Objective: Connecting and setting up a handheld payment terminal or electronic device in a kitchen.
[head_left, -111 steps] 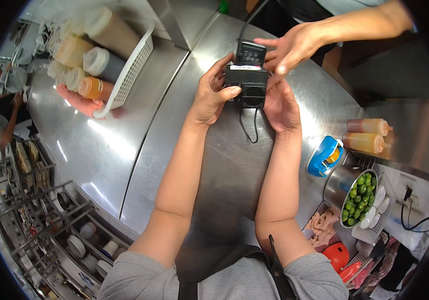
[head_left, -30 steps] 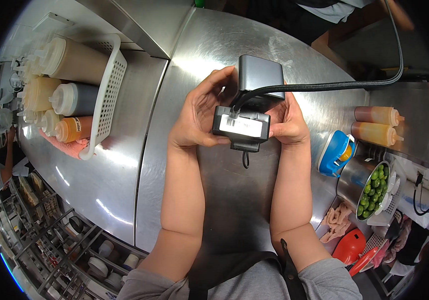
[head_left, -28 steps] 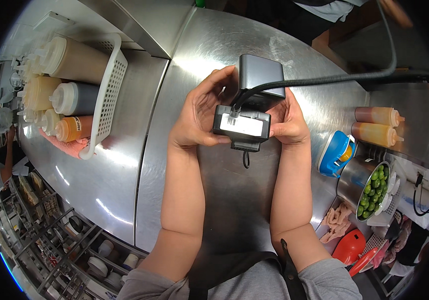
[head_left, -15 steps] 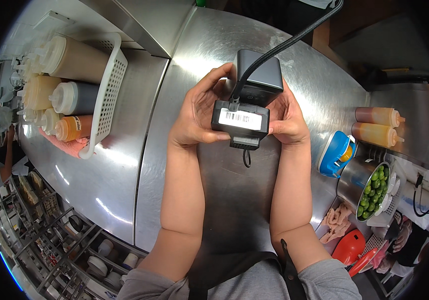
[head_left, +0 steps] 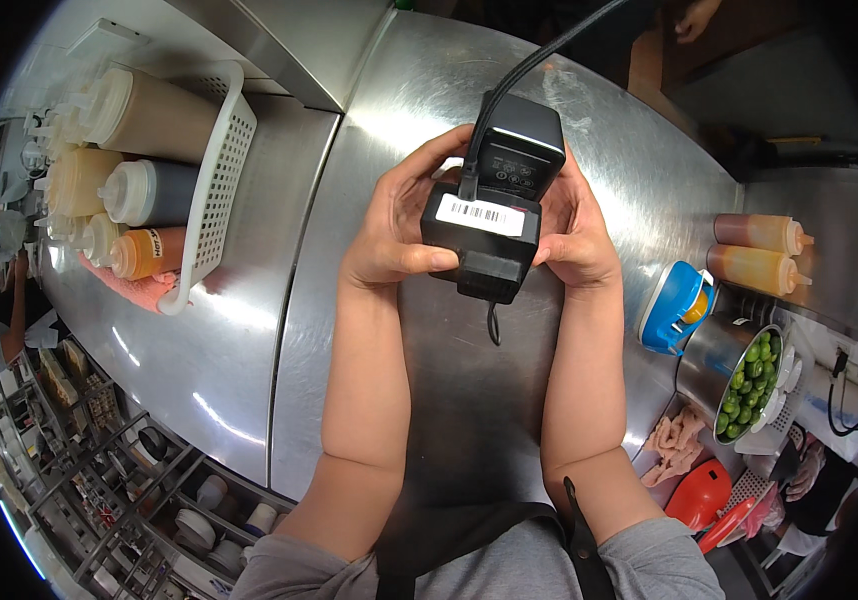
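Both hands hold a black, box-shaped electronic device above the steel counter. It has a smaller front block with a white label and a grey-black block behind it. A braided black cable plugs into its top and runs up to the upper right; a small loop hangs underneath. My left hand is closed round the left side, thumb against the front block. My right hand grips the right side, its thumb at the front block's edge. The fingers of both hands are partly hidden behind the device.
On the left, a white plastic basket holds several sauce bottles. At right lie two sauce bottles, a blue tool and a steel pot of green limes. A co-worker's hand shows at the top right.
The device has tilted in my hands, so printed marks on the rear block now show more. Its cable has shifted left. Another person's hand has appeared at the top right.
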{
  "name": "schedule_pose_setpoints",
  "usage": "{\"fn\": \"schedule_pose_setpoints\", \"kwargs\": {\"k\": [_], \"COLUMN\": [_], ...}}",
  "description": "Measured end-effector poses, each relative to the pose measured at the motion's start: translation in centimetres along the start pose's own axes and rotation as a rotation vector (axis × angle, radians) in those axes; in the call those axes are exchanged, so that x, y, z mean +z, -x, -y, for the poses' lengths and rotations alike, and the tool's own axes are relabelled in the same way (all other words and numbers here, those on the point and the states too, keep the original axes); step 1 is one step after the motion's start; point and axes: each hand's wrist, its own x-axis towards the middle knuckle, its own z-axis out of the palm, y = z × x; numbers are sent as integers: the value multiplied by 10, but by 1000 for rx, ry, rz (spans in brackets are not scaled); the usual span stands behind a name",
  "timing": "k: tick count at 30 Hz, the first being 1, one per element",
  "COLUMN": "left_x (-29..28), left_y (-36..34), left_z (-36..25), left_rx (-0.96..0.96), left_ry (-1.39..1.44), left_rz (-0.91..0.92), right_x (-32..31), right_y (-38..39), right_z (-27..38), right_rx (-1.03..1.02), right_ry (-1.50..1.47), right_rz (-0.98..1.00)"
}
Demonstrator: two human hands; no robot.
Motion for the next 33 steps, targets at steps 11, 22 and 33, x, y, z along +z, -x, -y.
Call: {"fn": "schedule_pose_setpoints", "kwargs": {"k": [11, 22, 33], "left_x": [1, -11, -3], "left_y": [11, 0, -6], "left_z": [31, 29, 29], "left_rx": [-16, 42, 38], "left_ry": [610, 973, 880], "left_rz": [15, 226, 115], "right_x": [-30, -26, -25], "right_y": [-4, -9, -8], "right_z": [-14, -12, -11], "right_rx": [-166, -169, -147], "right_ry": [-212, -9, -18], "right_rz": [187, 118, 126]}}
